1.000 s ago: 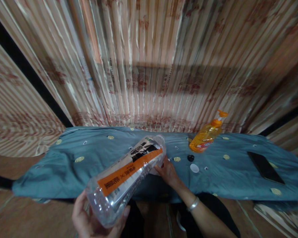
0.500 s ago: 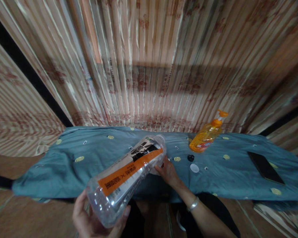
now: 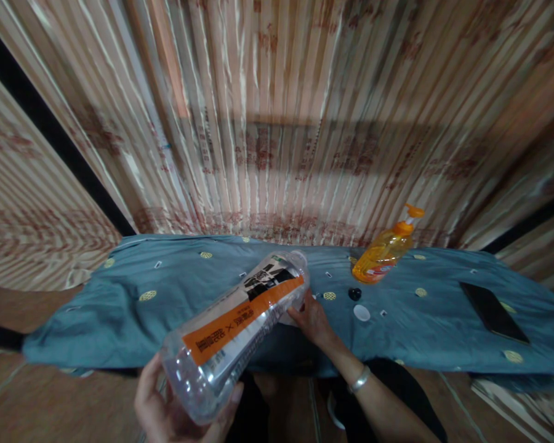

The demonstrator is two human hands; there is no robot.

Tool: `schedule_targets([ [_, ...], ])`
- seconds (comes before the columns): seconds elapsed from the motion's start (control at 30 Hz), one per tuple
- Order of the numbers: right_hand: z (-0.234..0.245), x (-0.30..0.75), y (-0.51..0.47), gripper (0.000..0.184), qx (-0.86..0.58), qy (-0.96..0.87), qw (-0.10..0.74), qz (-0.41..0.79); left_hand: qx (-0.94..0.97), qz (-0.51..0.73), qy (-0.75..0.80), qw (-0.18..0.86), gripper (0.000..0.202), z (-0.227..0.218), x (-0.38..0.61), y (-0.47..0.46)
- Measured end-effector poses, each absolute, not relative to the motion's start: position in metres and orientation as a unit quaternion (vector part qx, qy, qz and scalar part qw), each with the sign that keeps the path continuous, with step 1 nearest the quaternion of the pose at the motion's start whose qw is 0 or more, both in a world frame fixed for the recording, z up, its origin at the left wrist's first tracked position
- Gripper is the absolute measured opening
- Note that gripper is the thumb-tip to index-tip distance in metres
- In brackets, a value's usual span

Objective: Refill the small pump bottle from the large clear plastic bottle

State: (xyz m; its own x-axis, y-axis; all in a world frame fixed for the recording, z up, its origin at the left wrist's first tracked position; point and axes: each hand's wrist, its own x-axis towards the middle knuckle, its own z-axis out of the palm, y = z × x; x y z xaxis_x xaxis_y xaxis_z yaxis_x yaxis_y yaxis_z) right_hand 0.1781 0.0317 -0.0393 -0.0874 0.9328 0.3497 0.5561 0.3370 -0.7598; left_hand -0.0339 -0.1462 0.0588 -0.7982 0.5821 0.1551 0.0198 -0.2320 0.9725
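A large clear plastic bottle (image 3: 240,323) with an orange and black label lies tilted, neck end pointing away from me. My left hand (image 3: 170,415) cups its base near the bottom edge of the view. My right hand (image 3: 313,321) is at the neck end, fingers curled against the bottle; what they grip is hidden behind the bottle. A silver bracelet (image 3: 360,379) sits on my right wrist. A small white cap (image 3: 361,312) and a small black cap (image 3: 354,293) lie on the blue-green cloth (image 3: 120,301) just right of my right hand.
An orange pump bottle of liquid soap (image 3: 384,252) stands at the back right of the cloth-covered table. A dark phone (image 3: 493,312) lies flat at the far right. A striped curtain (image 3: 277,123) hangs behind the table. Brown floor shows at the lower left.
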Motion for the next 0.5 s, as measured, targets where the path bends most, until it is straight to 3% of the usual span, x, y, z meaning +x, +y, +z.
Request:
schedule_targets([
  [0.3, -0.043, 0.177, 0.032, 0.044, -0.535, -0.697, 0.423, 0.223, 0.248, 0.748, 0.598, 0.149, 0.107, 0.075, -0.014, -0.144],
  [0.5, -0.046, 0.179, 0.033, 0.040, -0.532, -0.704, 0.413, 0.224, 0.266, 0.739, 0.589, 0.191, 0.110, 0.055, -0.036, -0.148],
])
